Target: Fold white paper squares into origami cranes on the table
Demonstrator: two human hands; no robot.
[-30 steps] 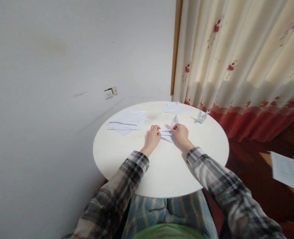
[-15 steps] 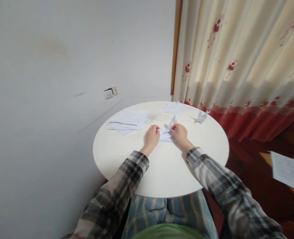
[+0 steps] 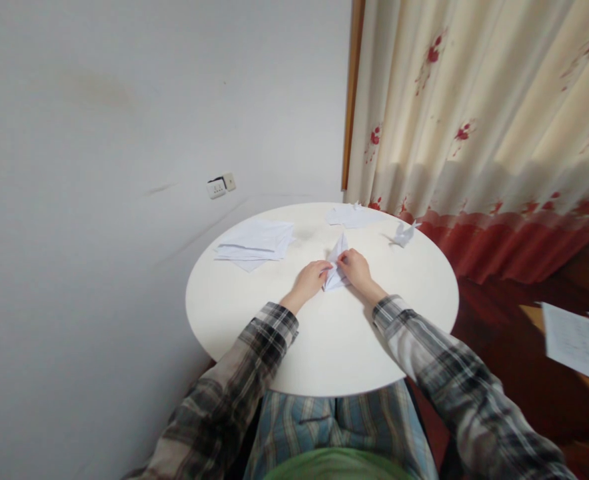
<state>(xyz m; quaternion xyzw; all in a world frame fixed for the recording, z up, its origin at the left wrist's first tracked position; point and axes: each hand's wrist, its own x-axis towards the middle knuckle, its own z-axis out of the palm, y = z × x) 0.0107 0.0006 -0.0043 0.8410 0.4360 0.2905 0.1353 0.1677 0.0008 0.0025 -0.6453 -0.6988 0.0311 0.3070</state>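
A partly folded sheet of white paper (image 3: 338, 248) lies near the middle of the round white table (image 3: 334, 347), with a pointed flap rising at its far end. My left hand (image 3: 312, 280) is closed on the paper's left side, fingertips pinching its edge. On the right side, my right hand (image 3: 355, 268) has its thumb and fingers pressed together on the same paper. Parts of the folds are hidden behind my fingers.
At the table's left lies a stack of white paper (image 3: 257, 240). More sheets (image 3: 352, 215) rest at the far edge, and a folded paper figure (image 3: 404, 235) stands at the right. Printed sheets (image 3: 579, 343) lie on a wooden surface beyond the table. The wall (image 3: 99, 267) borders the left.
My left hand has moved right and slightly nearer to me, onto the paper. The paper's left part has been folded inward, so its outline is narrower. My right hand has shifted slightly left.
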